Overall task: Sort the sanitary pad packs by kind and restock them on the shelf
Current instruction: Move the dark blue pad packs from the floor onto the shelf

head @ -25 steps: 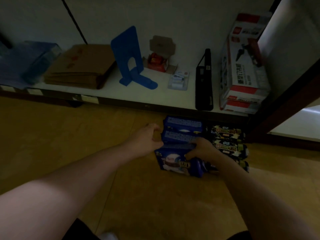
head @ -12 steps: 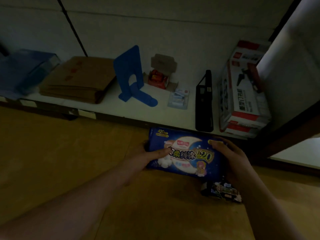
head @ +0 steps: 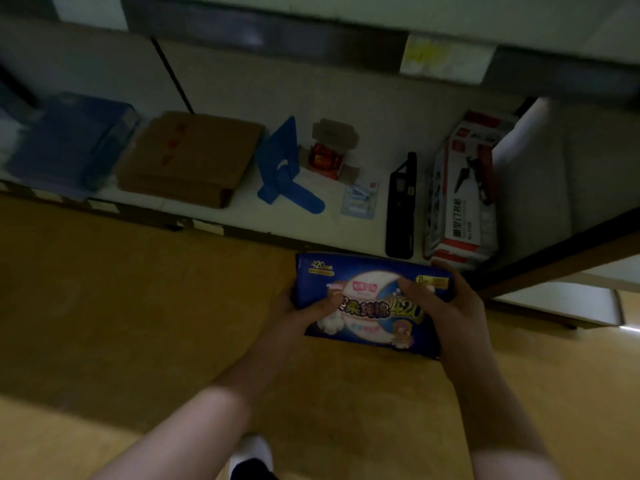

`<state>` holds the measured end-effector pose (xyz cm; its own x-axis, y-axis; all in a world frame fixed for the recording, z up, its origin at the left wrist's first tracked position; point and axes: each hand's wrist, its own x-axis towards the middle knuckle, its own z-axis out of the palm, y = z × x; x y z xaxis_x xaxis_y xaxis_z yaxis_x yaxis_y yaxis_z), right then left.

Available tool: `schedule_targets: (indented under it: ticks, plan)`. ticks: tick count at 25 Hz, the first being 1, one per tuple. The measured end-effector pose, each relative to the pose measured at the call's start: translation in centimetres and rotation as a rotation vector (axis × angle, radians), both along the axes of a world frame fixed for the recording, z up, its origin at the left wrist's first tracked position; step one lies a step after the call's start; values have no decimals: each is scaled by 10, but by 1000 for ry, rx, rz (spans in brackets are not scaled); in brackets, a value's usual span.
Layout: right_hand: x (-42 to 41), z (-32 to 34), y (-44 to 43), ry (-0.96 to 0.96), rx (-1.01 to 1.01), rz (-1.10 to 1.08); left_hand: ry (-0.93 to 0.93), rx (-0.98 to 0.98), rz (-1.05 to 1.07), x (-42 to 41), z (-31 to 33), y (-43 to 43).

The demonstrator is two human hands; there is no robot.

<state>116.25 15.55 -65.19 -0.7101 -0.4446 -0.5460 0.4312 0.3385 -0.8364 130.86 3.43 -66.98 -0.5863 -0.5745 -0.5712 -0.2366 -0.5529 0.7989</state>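
- Head view: blue pack [head: 370, 306], long axis left-right; my left hand [head: 298, 317] grips its left end, right hand [head: 448, 306] its right end.
- Shelf [head: 360, 233] lies just beyond, far side.

I count one blue pad pack [head: 367, 296], one blue bookend [head: 280, 164], one black pouch [head: 401, 209], one red-and-white box [head: 464, 202], one blister pack [head: 360, 200], and one brown cardboard stack [head: 194, 157].
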Motion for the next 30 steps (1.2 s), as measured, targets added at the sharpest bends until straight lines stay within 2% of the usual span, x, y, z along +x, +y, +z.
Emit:
schedule_targets:
  ticks: [7, 12, 18, 24, 30]
  plan:
    - [16, 198, 11, 63, -15, -33, -27, -89, -79, 17, 201, -9]
    - [17, 324, 2, 193, -103, -34, 135, -141, -114, 15, 324, -31]
    - [37, 448, -24, 375, -263, -122, 289, -303, -181, 25, 448, -64]
    - [46, 526, -33, 491, -376, -149, 443, -396, -222, 24, 520, -79]
    - [10, 563, -48, 656, -296, 3, 494, -539, -216, -14, 555, -99]
